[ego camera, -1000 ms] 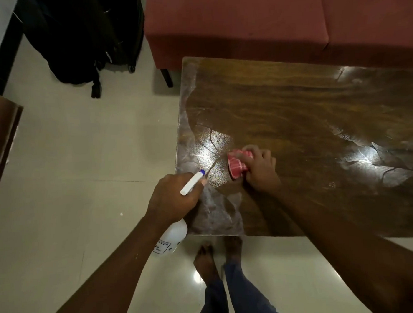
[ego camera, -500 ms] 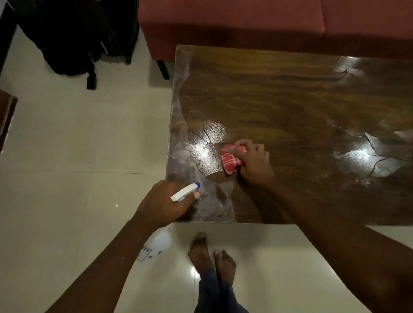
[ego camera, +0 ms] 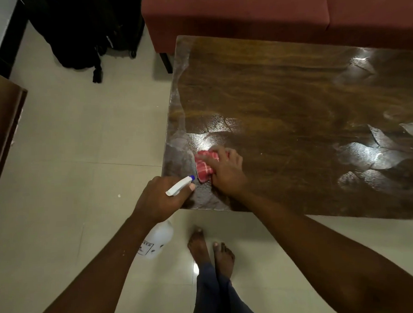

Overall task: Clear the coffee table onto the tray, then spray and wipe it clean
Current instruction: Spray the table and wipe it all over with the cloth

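Red checked cloth [ego camera: 203, 166] mid-wipe at near-left corner of wet desk [ego camera: 293, 100].
Seemingly cleared and sprayed; much yet to wipe. Right grip [ego camera: 228, 173] curled on cloth, left grip [ego camera: 161, 198] around spray bottle [ego camera: 157, 240].

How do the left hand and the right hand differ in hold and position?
The left hand grips a white spray bottle; the right hand holds a red cloth. The left hand is at the edge of the coffee table; the right hand presses down on its top. Both are near the same corner.
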